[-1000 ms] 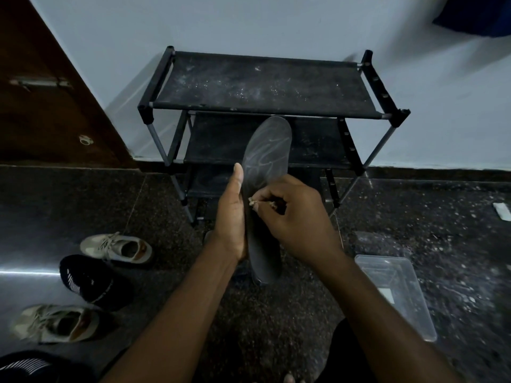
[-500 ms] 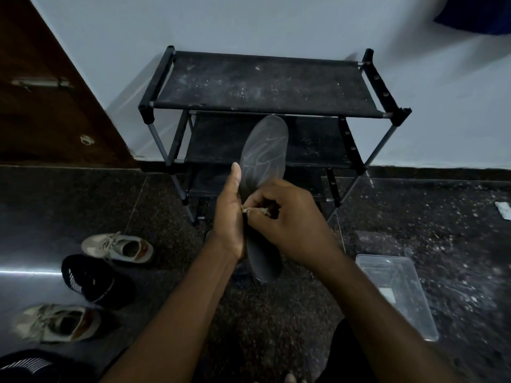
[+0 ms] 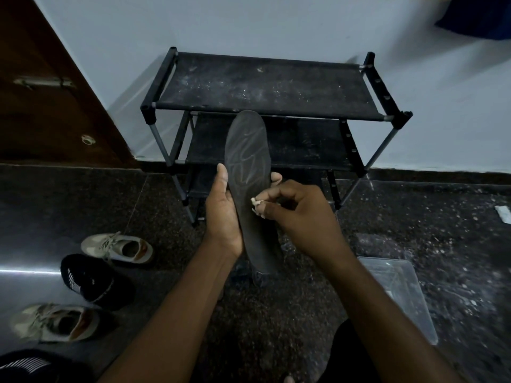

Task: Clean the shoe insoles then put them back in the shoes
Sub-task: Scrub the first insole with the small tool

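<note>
A long dark insole [image 3: 247, 158] stands upright in front of me, with wet streaks on its upper half. My left hand [image 3: 224, 214] grips it from behind at mid-length, thumb up along its left edge. My right hand [image 3: 298, 217] pinches a small pale wad of cloth or tissue [image 3: 255, 203] and presses it to the insole's right side. On the floor at the left lie two beige sneakers [image 3: 119, 247] [image 3: 55, 323] and a black sneaker [image 3: 88, 280] between them. A second black shoe [image 3: 25, 364] shows at the bottom left corner.
A dusty black shoe rack [image 3: 262, 87] stands against the pale wall behind the insole. A clear plastic container [image 3: 401, 294] lies on the dark speckled floor at the right. A brown door [image 3: 41, 92] is at the left. Some white debris [image 3: 502, 212] lies at the far right.
My right hand has slid with the wad from the insole's left edge across to its right side. The insole has tilted slightly and the left hand keeps its grip.
</note>
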The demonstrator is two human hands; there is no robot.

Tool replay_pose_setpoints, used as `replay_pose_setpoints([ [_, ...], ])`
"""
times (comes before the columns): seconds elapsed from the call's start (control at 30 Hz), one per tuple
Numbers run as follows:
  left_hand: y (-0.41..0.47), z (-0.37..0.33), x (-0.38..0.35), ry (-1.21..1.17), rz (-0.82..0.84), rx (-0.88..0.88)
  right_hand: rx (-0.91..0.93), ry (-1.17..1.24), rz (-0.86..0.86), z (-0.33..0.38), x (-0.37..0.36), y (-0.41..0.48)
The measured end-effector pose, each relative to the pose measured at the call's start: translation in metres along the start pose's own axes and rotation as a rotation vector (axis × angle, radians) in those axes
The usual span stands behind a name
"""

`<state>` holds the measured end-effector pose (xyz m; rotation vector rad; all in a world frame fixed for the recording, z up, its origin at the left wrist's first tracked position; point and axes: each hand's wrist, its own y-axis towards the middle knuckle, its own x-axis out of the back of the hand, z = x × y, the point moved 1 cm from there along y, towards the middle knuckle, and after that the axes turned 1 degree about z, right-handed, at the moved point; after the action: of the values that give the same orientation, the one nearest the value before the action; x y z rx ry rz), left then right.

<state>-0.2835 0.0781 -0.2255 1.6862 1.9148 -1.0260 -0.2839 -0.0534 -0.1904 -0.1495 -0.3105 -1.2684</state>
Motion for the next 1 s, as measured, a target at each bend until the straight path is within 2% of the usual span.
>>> replay_pose_setpoints([
  [0.23,0.005,-0.007,0.011,-0.079,-0.032,-0.037,-0.010,-0.033,0.159,-0.005,0.002,0.002],
  [0.47,0.007,-0.008,0.014,-0.153,-0.038,-0.004,-0.001,-0.068,0.245,-0.004,0.005,0.002],
  [0.57,0.005,-0.009,0.012,-0.118,-0.052,0.003,0.009,-0.075,0.210,-0.005,0.008,0.001],
  [0.7,0.000,-0.011,0.007,-0.030,-0.057,-0.011,0.093,-0.149,-0.023,-0.007,0.008,0.002],
  [0.77,0.000,-0.010,0.005,0.022,-0.035,0.011,0.130,-0.180,-0.077,-0.007,0.007,0.002],
  [1.0,0.000,-0.010,0.008,-0.029,-0.031,0.062,0.205,-0.410,0.114,-0.008,-0.006,0.001],
])
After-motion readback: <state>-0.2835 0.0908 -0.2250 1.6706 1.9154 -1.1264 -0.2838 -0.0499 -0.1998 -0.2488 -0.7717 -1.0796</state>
